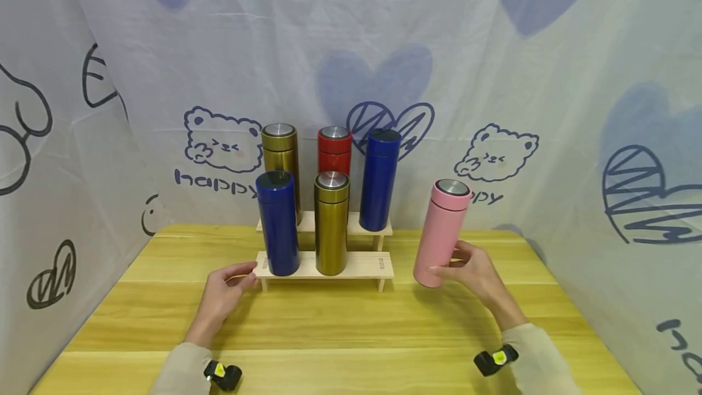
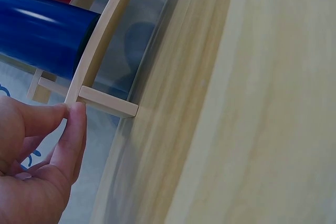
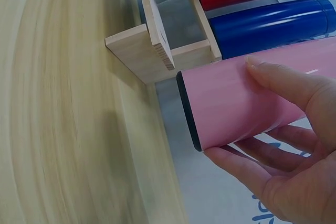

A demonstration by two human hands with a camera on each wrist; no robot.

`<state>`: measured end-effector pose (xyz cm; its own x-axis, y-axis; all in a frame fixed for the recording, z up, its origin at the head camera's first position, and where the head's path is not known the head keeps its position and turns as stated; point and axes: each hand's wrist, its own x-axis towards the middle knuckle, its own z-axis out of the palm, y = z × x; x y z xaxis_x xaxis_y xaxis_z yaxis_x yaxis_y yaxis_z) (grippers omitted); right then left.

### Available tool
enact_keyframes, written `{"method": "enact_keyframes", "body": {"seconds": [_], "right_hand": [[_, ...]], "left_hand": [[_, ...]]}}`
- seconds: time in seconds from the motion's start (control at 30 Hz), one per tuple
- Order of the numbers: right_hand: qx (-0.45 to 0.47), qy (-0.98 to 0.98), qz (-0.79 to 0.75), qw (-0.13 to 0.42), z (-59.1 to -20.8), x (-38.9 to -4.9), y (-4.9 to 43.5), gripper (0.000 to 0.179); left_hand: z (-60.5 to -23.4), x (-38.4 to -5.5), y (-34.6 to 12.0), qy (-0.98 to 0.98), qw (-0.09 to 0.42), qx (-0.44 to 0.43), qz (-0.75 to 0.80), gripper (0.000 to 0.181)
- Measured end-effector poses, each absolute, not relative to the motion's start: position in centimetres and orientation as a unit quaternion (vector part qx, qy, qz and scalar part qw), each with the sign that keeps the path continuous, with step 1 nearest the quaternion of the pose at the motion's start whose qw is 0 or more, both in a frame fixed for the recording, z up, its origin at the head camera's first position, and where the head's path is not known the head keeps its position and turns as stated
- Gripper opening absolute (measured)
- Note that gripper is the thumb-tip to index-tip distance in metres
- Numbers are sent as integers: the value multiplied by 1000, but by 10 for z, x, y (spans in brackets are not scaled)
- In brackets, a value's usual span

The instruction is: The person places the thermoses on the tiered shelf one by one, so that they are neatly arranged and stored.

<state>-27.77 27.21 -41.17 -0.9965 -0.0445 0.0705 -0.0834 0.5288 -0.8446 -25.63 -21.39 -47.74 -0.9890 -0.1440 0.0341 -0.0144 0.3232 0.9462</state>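
My right hand grips a pink thermos bottle near its base, thumb on one side and fingers on the other. The bottle leans slightly right, over the table to the right of a two-tier wooden rack. Its dark base shows in the right wrist view. My left hand pinches the left end of the rack's lower shelf between thumb and fingers. On that shelf stand a blue bottle and a gold bottle; the shelf's right end is bare.
On the rack's upper tier are another gold bottle, a red bottle and another blue bottle, the first two partly hidden. A wood-grain table lies beneath. Printed cloth hangs behind and along both sides.
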Motion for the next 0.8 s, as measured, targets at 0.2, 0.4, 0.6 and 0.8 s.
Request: {"method": "enact_keyframes", "body": {"seconds": [0.2,0.4,0.6,0.8], "right_hand": [[38,-874,483,20,-412,-281,267,75],[37,-871,489,20,-412,-285,262,75],[37,-871,490,19,-412,-287,258,74],[36,-868,495,15,-410,-287,252,75]], "left_hand": [[-476,-256,-214,-811,57,46,-580,34],[-475,-255,-213,-813,55,47,-578,34],[-475,-256,-213,-812,57,49,-578,34],[-476,-256,-213,-813,58,48,-577,34]]}}
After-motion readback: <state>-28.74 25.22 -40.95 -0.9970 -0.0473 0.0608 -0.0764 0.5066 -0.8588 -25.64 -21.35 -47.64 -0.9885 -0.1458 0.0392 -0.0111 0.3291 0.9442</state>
